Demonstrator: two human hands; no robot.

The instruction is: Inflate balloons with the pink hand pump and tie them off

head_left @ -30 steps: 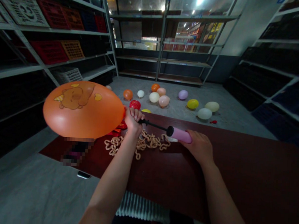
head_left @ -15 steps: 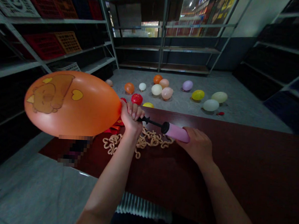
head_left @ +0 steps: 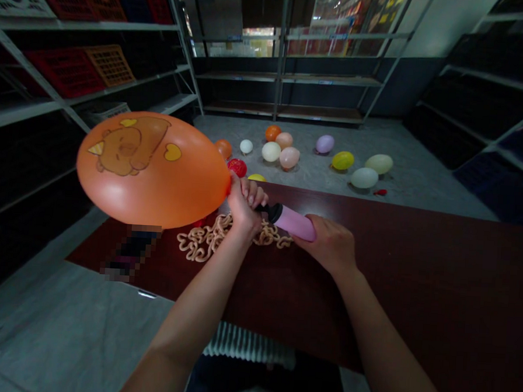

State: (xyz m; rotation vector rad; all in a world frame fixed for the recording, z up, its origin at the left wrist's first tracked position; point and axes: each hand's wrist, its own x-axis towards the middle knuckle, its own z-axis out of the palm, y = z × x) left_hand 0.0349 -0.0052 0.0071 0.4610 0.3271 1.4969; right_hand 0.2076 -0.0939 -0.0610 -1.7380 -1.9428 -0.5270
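The left hand [head_left: 245, 210] pinches the neck of an orange balloon [head_left: 151, 170] onto a pink pump [head_left: 290, 222], the balloon bulging just left of that grip. The right hand [head_left: 329, 243] closes around the pump. Beneath the grip, what seems a tan balloon chain [head_left: 210, 240] lies on the counter [head_left: 371, 283].

Metal shelving [head_left: 279, 77] around grey concrete floor [head_left: 429, 181]

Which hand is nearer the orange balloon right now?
Left. The left hand is touching the orange balloon, closed around its neck. The right hand is farther away, holding the end of the pink hand pump.
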